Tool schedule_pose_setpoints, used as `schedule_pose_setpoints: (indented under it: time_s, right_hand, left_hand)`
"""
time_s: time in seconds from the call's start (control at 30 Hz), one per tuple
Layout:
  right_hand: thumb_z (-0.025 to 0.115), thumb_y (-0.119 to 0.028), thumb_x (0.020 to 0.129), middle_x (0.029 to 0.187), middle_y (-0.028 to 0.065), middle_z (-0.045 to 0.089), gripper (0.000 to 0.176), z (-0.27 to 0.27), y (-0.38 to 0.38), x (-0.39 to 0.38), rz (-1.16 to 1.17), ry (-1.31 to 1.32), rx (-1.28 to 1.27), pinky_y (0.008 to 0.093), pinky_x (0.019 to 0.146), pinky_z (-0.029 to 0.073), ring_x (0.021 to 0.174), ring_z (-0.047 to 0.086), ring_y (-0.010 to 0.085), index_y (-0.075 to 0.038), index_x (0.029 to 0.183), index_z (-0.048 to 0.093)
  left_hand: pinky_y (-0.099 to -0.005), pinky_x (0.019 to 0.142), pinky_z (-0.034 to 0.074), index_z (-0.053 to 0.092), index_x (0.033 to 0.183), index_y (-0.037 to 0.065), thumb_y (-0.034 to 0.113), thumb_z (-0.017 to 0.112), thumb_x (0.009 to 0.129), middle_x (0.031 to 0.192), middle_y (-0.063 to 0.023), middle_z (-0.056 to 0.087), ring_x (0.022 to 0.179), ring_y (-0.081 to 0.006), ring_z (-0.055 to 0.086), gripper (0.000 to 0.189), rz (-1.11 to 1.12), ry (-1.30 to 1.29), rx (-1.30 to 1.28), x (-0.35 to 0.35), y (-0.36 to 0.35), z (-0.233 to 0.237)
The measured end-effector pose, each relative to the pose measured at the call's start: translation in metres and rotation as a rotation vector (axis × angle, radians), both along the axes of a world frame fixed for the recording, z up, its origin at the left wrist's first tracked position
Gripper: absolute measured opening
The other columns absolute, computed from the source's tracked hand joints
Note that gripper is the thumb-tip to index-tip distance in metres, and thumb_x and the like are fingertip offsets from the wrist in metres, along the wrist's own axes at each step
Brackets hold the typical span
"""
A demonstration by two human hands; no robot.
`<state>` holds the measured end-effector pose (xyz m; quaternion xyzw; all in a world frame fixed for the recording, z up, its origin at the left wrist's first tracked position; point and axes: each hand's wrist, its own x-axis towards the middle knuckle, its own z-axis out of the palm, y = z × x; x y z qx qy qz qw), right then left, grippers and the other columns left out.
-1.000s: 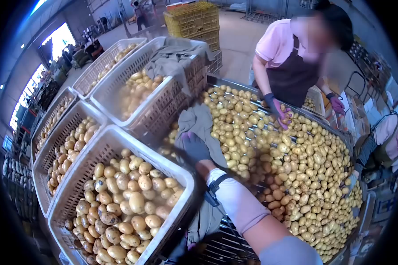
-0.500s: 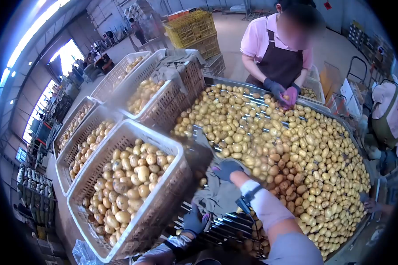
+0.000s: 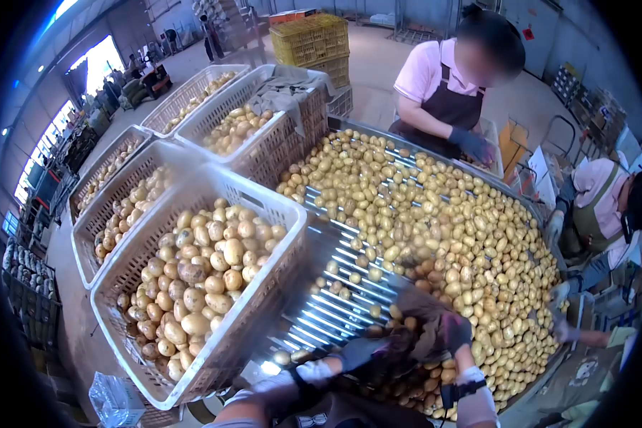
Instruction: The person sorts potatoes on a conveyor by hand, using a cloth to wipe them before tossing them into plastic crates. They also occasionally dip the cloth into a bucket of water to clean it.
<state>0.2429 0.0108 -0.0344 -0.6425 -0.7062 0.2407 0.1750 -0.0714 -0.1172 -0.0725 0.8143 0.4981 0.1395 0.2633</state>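
Note:
Yellow potatoes (image 3: 478,264) cover much of a sorting table with metal rollers (image 3: 328,285). A dark grey cloth (image 3: 417,310) lies bunched over the potatoes at the near side, blurred by motion. My right hand (image 3: 456,333), in a dark glove, is closed on the cloth's right part. My left hand (image 3: 364,353), gloved too, is at the cloth's left end, low over the rollers; its fingers are partly hidden but look closed on the fabric. Close to my left arm stands a white crate (image 3: 242,189) full of larger potatoes.
More potato crates (image 3: 125,185) stand at the left, one with a grey cloth (image 3: 282,93) over its corner. Yellow crates (image 3: 310,43) are stacked behind. Across the table a co-worker (image 3: 442,93) reaches into a container; another person (image 3: 599,207) is at the right.
Both hands and the cloth have moved right and nearer to me, baring the rollers beside the crate. The co-worker opposite has moved their hands from the potatoes to a container.

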Motion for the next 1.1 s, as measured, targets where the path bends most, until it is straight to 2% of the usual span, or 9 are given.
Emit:
schedule_pose_setpoints:
  time_s: [0.1,0.23,0.3,0.33,0.4,0.47,0.57,0.77,1.1]
  right_hand:
    - [0.056,-0.022,0.107,0.106,0.0144,0.077,0.033,0.000,0.023,0.008,-0.415,0.996,0.055,0.0399,0.091,0.056,0.097,0.072,0.0281,0.005,0.113,0.073]
    - [0.047,-0.026,0.111,0.135,0.0178,0.063,0.042,0.029,0.093,-0.039,-0.178,0.842,0.386,0.0398,0.108,0.045,0.123,0.060,0.0288,0.006,0.139,0.053]
    - [0.041,-0.028,0.114,0.155,0.0207,0.051,0.057,-0.023,0.169,-0.052,-0.034,0.994,0.330,0.0403,0.122,0.035,0.143,0.049,0.0304,0.006,0.159,0.035]
    - [0.038,-0.028,0.113,0.167,0.0199,0.034,0.064,0.078,0.167,-0.140,0.191,1.093,0.374,0.0409,0.126,0.029,0.149,0.041,0.0308,0.004,0.166,0.019]
    - [0.052,-0.023,0.109,0.155,0.0276,0.049,0.056,0.011,0.240,-0.213,0.308,0.329,0.897,0.0467,0.119,0.039,0.141,0.052,0.0384,0.010,0.153,0.040]
    - [0.057,-0.019,0.104,0.158,0.0301,0.044,0.062,0.107,0.259,-0.307,0.451,0.631,0.723,0.0461,0.120,0.039,0.144,0.047,0.0435,0.009,0.155,0.037]
    - [0.059,-0.028,0.101,0.160,0.0302,0.039,0.073,0.028,0.328,-0.385,0.547,0.511,0.542,0.0482,0.123,0.034,0.148,0.041,0.0457,0.003,0.160,0.031]
    - [0.059,-0.057,0.097,0.145,0.0282,0.056,0.072,-0.019,0.383,-0.417,0.457,-0.068,0.251,0.0529,0.115,0.040,0.134,0.052,0.0465,-0.001,0.142,0.056]
    - [0.060,-0.065,0.093,0.125,0.0213,0.071,0.068,0.005,0.303,-0.336,0.471,-0.041,0.023,0.0495,0.103,0.051,0.118,0.066,0.0400,-0.005,0.124,0.070]
  left_hand:
    - [-0.0435,0.080,0.058,0.053,0.153,0.012,0.034,0.051,0.110,0.112,-0.0123,0.075,0.086,-0.0280,0.073,0.049,0.350,-0.622,-0.011,-0.057,-0.012,0.076]
    - [-0.0355,0.091,0.055,0.056,0.149,0.003,0.038,0.052,0.111,0.118,-0.0117,0.074,0.104,-0.0199,0.071,0.052,0.952,-0.994,0.240,-0.115,-0.005,0.047]
    - [-0.0374,0.094,0.054,0.055,0.148,-0.002,0.041,0.053,0.110,0.127,-0.0188,0.071,0.110,-0.0246,0.070,0.057,1.108,-0.747,0.291,-0.116,0.002,0.082]
    - [-0.0399,0.095,0.054,0.054,0.147,-0.004,0.043,0.053,0.109,0.129,-0.0227,0.069,0.109,-0.0281,0.070,0.060,1.169,-0.592,0.357,-0.115,0.007,0.093]
    - [-0.0501,0.090,0.053,0.055,0.146,-0.001,0.033,0.057,0.105,0.129,-0.0308,0.063,0.100,-0.0457,0.064,0.054,1.098,-0.198,0.519,-0.118,0.015,0.060]
    - [-0.0562,0.092,0.051,0.055,0.146,0.004,0.027,0.063,0.098,0.133,-0.0342,0.056,0.104,-0.0525,0.059,0.055,0.865,0.112,0.668,-0.122,0.027,0.031]
    - [-0.0594,0.102,0.049,0.052,0.151,0.009,0.042,0.063,0.100,0.145,-0.0311,0.050,0.120,-0.0531,0.057,0.062,0.501,0.289,0.380,-0.134,0.062,0.016]
    - [-0.0560,0.113,0.045,0.044,0.155,0.007,0.049,0.064,0.098,0.148,-0.0326,0.048,0.134,-0.0522,0.051,0.074,0.539,0.150,0.259,-0.136,0.098,-0.007]
    - [-0.0522,0.102,0.048,0.049,0.152,0.008,0.046,0.065,0.096,0.132,-0.0243,0.059,0.119,-0.0447,0.059,0.069,0.538,0.249,0.224,-0.113,0.119,0.036]
